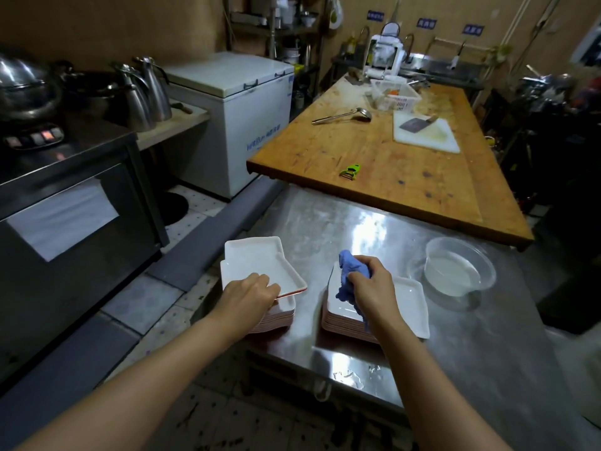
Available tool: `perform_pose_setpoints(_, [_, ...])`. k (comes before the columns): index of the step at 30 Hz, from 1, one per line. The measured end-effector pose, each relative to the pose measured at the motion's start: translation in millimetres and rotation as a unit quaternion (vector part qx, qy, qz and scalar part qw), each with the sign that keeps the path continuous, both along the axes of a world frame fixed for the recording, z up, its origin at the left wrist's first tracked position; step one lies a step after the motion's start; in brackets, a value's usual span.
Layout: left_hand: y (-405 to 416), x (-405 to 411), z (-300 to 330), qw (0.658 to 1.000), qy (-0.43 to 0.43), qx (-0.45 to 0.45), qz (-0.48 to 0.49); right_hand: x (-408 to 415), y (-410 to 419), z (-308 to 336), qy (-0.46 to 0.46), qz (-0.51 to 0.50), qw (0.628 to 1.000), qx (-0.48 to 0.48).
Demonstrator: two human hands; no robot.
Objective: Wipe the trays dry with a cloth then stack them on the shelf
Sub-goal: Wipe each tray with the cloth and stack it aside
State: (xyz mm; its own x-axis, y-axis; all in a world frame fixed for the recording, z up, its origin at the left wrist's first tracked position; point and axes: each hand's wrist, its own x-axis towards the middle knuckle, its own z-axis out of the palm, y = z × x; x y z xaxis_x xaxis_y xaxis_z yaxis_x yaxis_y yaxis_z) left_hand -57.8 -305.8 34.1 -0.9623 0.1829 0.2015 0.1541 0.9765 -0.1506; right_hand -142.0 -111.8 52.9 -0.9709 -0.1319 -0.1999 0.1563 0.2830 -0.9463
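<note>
Two stacks of white rectangular trays stand on the steel table (455,353). My left hand (250,296) grips the near edge of the top tray (257,262), which sits skewed on the left stack (276,317). My right hand (374,284) holds a crumpled blue cloth (353,275) over the right stack (406,304). The cloth hangs down onto the stack's top tray.
A clear plastic bowl of water (458,266) sits to the right of the trays. Beyond lies a wooden worktop (390,177) with a green peeler (350,171), ladle, cutting board with cleaver and a white basket. A dark oven (71,222) and chest freezer (234,102) stand left.
</note>
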Motion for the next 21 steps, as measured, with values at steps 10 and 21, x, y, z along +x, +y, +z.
perform_pose_setpoints(10, [-9.4,2.1,-43.1,0.998,-0.052,-0.012,0.022,-9.1,2.5,-21.2,-0.014,-0.005,1.0,-0.011])
perform_pose_setpoints(21, [-22.1,-10.2,-66.0,0.997,-0.077,0.017,0.027,-11.6,1.9,-26.5,-0.056,-0.045,0.995,-0.07])
